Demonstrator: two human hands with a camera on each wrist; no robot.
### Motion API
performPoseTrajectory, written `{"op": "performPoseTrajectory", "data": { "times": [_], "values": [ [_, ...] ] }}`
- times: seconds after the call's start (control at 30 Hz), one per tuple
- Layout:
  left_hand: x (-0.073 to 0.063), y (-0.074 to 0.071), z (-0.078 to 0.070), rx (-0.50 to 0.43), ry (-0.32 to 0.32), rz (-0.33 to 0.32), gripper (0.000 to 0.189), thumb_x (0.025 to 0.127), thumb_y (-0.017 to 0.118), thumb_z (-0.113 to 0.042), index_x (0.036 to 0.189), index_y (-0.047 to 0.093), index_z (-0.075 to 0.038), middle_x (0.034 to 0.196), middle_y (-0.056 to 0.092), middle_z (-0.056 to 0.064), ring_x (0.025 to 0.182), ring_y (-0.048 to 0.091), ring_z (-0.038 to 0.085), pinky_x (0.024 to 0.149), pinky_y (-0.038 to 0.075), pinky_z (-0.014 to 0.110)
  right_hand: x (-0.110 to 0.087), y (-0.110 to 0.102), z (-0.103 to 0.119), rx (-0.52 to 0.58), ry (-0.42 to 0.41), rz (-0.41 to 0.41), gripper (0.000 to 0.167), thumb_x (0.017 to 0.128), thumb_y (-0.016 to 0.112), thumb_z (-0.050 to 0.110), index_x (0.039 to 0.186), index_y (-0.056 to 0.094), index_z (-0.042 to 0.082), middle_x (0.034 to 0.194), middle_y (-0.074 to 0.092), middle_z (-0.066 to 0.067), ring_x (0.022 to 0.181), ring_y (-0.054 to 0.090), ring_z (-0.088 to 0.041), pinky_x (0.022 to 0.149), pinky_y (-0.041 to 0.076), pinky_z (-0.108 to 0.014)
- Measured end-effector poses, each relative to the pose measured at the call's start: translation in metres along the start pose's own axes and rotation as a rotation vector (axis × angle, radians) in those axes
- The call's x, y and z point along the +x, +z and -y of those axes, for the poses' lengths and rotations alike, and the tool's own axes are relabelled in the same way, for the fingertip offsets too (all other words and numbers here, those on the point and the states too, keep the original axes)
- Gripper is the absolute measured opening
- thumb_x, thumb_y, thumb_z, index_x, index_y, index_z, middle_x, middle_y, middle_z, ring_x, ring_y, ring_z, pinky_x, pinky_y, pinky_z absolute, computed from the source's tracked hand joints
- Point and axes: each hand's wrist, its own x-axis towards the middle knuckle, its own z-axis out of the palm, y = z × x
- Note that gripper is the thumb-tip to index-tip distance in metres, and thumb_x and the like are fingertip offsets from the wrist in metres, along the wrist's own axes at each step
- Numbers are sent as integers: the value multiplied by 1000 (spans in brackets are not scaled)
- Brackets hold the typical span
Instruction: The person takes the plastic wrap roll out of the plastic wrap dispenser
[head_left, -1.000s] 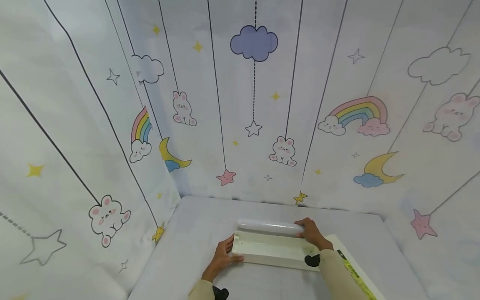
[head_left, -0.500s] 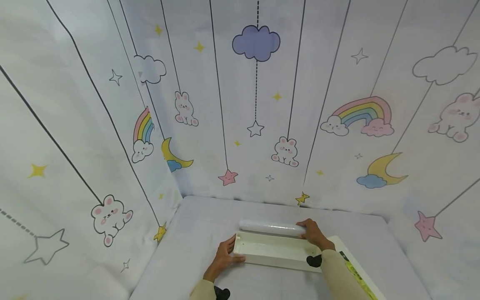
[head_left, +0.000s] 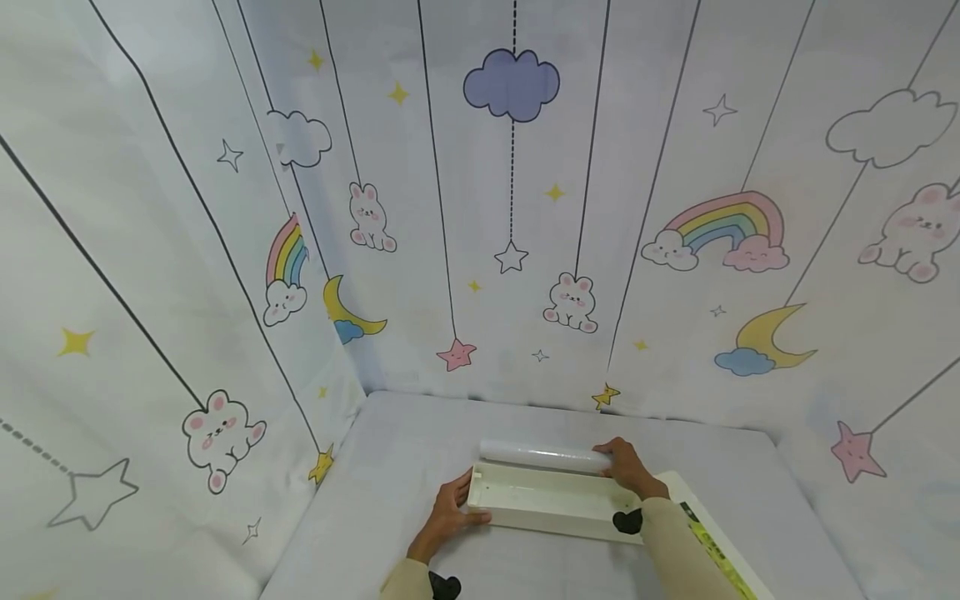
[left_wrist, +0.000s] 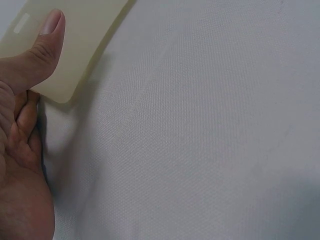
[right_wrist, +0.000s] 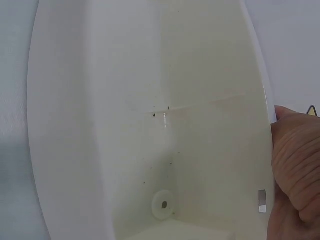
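Note:
A long cream plastic box (head_left: 551, 493) with an open top lies on the white-covered table. My left hand (head_left: 448, 515) grips its left end, with the thumb on the front wall and the fingers at the end. In the left wrist view the thumb (left_wrist: 49, 42) lies on the box wall (left_wrist: 87, 45). Right behind the box lies a white, shiny roll of plastic wrap (head_left: 540, 455). My right hand (head_left: 628, 468) holds the roll's right end. The right wrist view looks into the box (right_wrist: 135, 100), with a round hub inside; that hand (right_wrist: 297, 175) shows beyond its rim, the roll hidden.
A cream lid-like piece with a yellow-green label (head_left: 712, 546) lies slanted at the right, partly under my right forearm. Fabric walls (head_left: 495, 317) printed with bears, stars and clouds rise behind the table (head_left: 405, 425) and at both sides.

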Motion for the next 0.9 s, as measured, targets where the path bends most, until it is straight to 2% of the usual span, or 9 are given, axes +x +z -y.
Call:
{"op": "performPoseTrajectory", "data": {
  "times": [0.17, 0.23, 0.4, 0.57, 0.6, 0.7, 0.8, 0.83, 0.9],
  "values": [
    [2, 0, 6, -55, -33, -10, 112, 83, 99, -26, 167, 33, 8, 170, 42, 27, 158, 42, 47, 126, 44, 20, -1, 1, 0, -20, -1, 8, 48, 75, 88, -17, 121, 74, -17, 110, 68, -29, 110, 64, -51, 108, 55, -66],
    [1, 0, 7, -68, -24, -9, 112, 82, 99, -26, 166, 33, 9, 169, 41, 29, 158, 42, 48, 126, 45, 21, -1, 2, 0, -23, 12, 15, 48, 76, 87, -17, 122, 73, -17, 111, 67, -29, 111, 63, -51, 109, 55, -66],
    [-1, 0, 1, -13, 32, -5, 108, 86, 97, -23, 164, 32, 13, 166, 41, 35, 156, 44, 49, 128, 47, 33, -1, 2, 0, -22, 9, 9, 49, 75, 88, -17, 121, 73, -18, 109, 67, -29, 109, 64, -50, 108, 55, -65],
    [-3, 0, -2, 6, 79, -4, 106, 87, 95, -20, 163, 31, 17, 164, 41, 40, 154, 46, 53, 127, 48, 40, 0, 3, -8, -2, -41, -7, 48, 73, 90, -15, 119, 76, -14, 106, 68, -26, 106, 65, -47, 105, 58, -62],
    [-3, 0, -1, 3, 77, -2, 106, 87, 96, -20, 162, 31, 17, 164, 41, 40, 154, 46, 53, 127, 47, 40, 0, 3, -10, -8, -71, -20, 48, 72, 91, -15, 118, 77, -13, 104, 68, -24, 104, 65, -45, 102, 60, -56],
    [0, -1, 4, -9, 46, -3, 111, 85, 98, -26, 164, 31, 14, 166, 42, 35, 155, 46, 50, 127, 48, 33, 2, 4, -13, -25, -110, -27, 47, 71, 91, -15, 116, 78, -12, 102, 68, -23, 99, 66, -43, 97, 61, -54],
    [2, 0, 10, -49, 2, -9, 115, 81, 100, -31, 166, 33, 10, 168, 43, 30, 157, 44, 49, 127, 46, 26, 2, 4, -10, -23, -76, -16, 47, 72, 90, -16, 117, 77, -13, 103, 69, -24, 102, 66, -44, 101, 60, -57],
    [3, 0, 12, -59, -6, -12, 116, 80, 100, -32, 166, 33, 9, 169, 43, 28, 157, 44, 49, 126, 46, 24, 2, 3, -7, -20, -43, 0, 47, 73, 89, -16, 118, 76, -15, 105, 69, -25, 104, 66, -46, 104, 58, -62],
    [3, 0, 13, -68, -7, -11, 116, 80, 100, -32, 166, 33, 9, 169, 43, 28, 157, 44, 48, 125, 45, 21, 1, 2, -2, -35, -13, 10, 47, 74, 89, -16, 118, 76, -16, 106, 69, -26, 106, 66, -47, 105, 57, -64]
  ]
}}
